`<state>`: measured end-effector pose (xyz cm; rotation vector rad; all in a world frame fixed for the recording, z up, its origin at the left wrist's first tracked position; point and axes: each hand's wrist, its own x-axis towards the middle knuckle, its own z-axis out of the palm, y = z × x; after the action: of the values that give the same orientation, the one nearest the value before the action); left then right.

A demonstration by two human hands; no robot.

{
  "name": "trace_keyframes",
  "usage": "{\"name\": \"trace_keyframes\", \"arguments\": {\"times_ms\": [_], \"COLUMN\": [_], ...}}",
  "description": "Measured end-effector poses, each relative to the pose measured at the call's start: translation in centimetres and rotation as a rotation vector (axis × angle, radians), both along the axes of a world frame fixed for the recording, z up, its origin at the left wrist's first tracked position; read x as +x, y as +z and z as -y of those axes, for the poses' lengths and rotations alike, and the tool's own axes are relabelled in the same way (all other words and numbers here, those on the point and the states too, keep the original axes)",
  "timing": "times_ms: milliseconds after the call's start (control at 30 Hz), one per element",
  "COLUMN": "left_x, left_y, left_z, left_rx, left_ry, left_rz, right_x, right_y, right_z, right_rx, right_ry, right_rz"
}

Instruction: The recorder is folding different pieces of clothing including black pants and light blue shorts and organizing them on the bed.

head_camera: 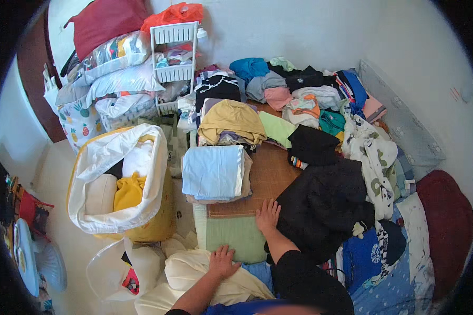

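My left hand point(223, 263) rests with spread fingers on a cream cloth point(189, 271), near the edge of a green mat point(232, 236). Palm down, my right hand point(269, 215) lies on a brown woven mat point(274, 169) at the left edge of a large black garment point(323, 204). Neither hand grips anything. Beyond my hands stands a stack of folded cloths with a light blue one point(213, 171) on top. Behind it a tan garment point(230, 120) tops another pile, with a light green folded cloth point(276, 128) beside it.
A yellow storage bag with white lining point(157, 197) holds clothes at the left. Clothes, including a grey one point(266, 86), are heaped at the back. A white shelf rack point(174, 73) stands among stuffed bags. A fan point(25, 256) is at the far left, a maroon cushion point(445, 232) at the right.
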<state>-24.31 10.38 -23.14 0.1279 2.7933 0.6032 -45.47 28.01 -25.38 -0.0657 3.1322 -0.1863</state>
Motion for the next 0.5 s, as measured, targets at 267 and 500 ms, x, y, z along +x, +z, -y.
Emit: {"name": "trace_keyframes", "arguments": {"times_ms": [267,500], "left_x": [-0.07,-0.03], "left_y": [0.16,-0.12], "left_z": [0.07,0.17], "left_rx": [0.014,0.027], "left_ry": [-0.004,-0.012], "left_rz": [0.012,0.007], "right_x": [0.05,0.31], "right_y": [-1.10,-0.75], "right_z": [-0.17,0.01], "right_rx": [-0.048,0.001], "right_ry": [-0.008,-0.019], "right_rz": [-0.054,-0.019]}}
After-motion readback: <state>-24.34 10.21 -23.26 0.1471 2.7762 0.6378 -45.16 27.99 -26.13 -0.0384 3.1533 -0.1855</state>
